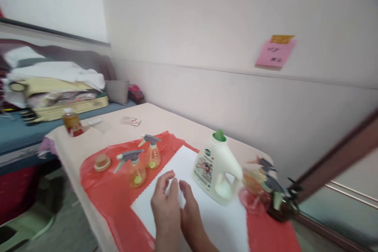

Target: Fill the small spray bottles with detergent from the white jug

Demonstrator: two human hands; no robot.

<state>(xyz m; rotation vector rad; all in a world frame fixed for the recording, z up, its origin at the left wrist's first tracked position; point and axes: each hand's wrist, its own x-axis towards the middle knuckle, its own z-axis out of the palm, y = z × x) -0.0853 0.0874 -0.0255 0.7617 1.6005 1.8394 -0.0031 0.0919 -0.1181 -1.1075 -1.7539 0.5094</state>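
My left hand (167, 204) and my right hand (190, 212) come together above a white sheet (184, 161), palms facing each other. Their fingers are loosely bent and apart, and I see nothing held in them; the palms are partly hidden. Just beyond my right hand stands a cream detergent jug (217, 169) with a green spout at its uncapped neck. Left of my hands are two clear yellowish spray bottles with grey triggers, a nearer one (137, 173) and a farther one (153, 155). A round cap (102, 162) lies farther left.
Red plastic sheeting (118, 204) covers part of the pale table (165, 120). More spray bottles, one clear (255, 193) and one dark (279, 206), crowd its right edge. An amber bottle (72, 122) and a small packet (130, 121) are at the back left. A wall borders the far side.
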